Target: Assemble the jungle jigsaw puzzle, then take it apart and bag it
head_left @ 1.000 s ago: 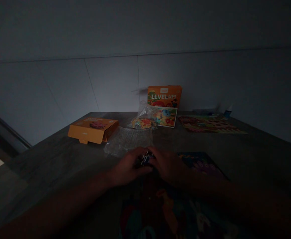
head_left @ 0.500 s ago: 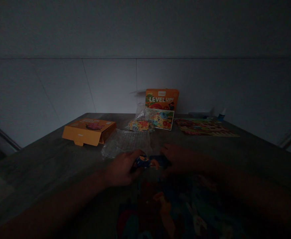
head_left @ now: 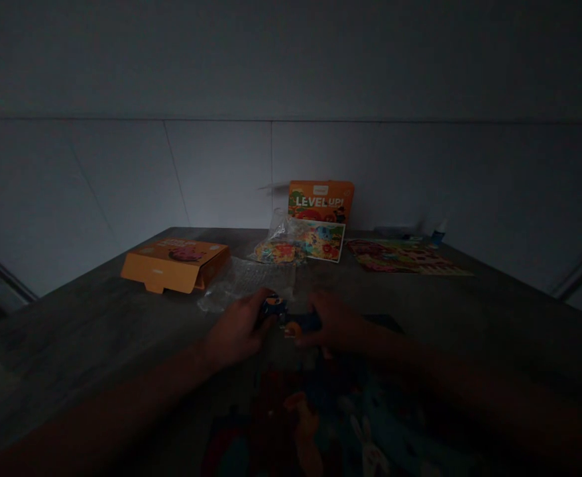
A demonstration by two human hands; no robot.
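In the dim head view, my left hand (head_left: 238,329) is closed on a dark blue puzzle piece (head_left: 274,305), pinched between thumb and fingers. My right hand (head_left: 335,323) grips another puzzle piece (head_left: 293,329), dark blue with an orange patch. The two pieces are close together, the left one a little higher; whether their edges touch I cannot tell. Below the hands lies a partly joined jigsaw puzzle (head_left: 305,424) with an orange animal and a white rabbit on dark red and teal. My right forearm covers some of it, and its lower part is very dark.
An orange box (head_left: 174,264) lies at the left, beside a crumpled clear plastic bag (head_left: 246,277). Further back are bagged pieces (head_left: 278,252), a picture card (head_left: 327,240) and an upright "LEVEL UP!" box (head_left: 321,199). A coloured sheet (head_left: 405,257) and a small bottle (head_left: 438,234) are at right.
Both hands have shifted slightly left with their pieces, and the right hand has come closer to the left. The left piece now sits higher than the right one. The view has shifted slightly.
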